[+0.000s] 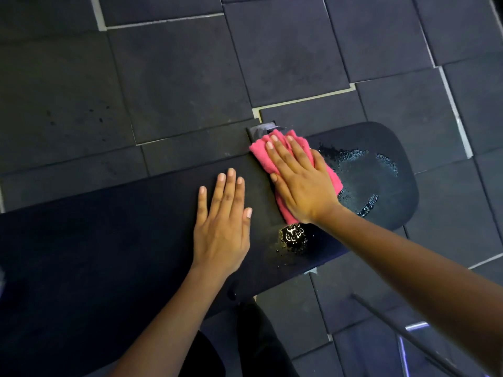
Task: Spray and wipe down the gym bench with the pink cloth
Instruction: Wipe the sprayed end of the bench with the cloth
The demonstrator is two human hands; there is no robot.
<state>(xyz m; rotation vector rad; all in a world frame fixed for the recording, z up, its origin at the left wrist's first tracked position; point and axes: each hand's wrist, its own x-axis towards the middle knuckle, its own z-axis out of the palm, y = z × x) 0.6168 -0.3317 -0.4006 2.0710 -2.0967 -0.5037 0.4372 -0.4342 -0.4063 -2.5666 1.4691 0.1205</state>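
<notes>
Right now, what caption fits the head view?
Right hand presses pink cloth on the wet gym bench; left hand rests flat.

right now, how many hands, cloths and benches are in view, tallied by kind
hands: 2, left hand flat on the bench, right hand pressing the cloth
pink cloth: 1
gym bench: 1
total: 4
</notes>
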